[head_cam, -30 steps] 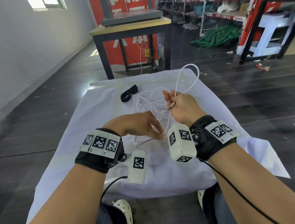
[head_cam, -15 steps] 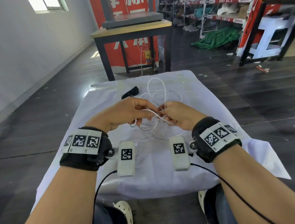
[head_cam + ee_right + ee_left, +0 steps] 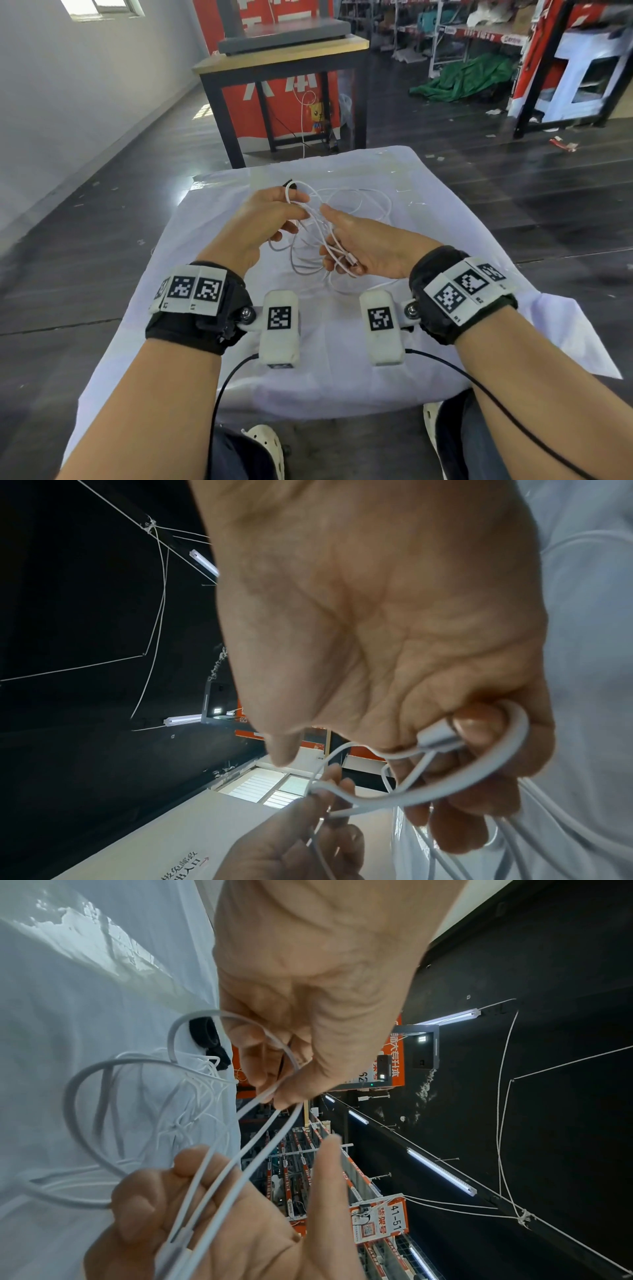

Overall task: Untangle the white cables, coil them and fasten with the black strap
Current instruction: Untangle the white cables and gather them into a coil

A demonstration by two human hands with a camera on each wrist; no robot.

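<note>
Tangled white cables (image 3: 346,219) lie in loose loops on the white cloth and run up into both hands. My left hand (image 3: 274,219) pinches a small cable loop (image 3: 192,1031) between thumb and fingers above the cloth. My right hand (image 3: 356,246) has its lower fingers curled round several strands and a white connector (image 3: 440,735), with its index finger pointing toward the left hand. In the left wrist view the strands (image 3: 240,1139) stretch between the two hands. The black strap (image 3: 207,1039) lies on the cloth behind the left hand, mostly hidden in the head view.
The white cloth (image 3: 445,219) covers a low surface with dark floor on all sides. A wooden-topped table (image 3: 281,61) with black legs stands just beyond the far edge. My shoes (image 3: 265,442) sit under the near edge.
Both hands moved away from me and slightly apart. The left hand rose with a small loop pinched in it; the right hand turned palm up, gathering strands and a connector.
</note>
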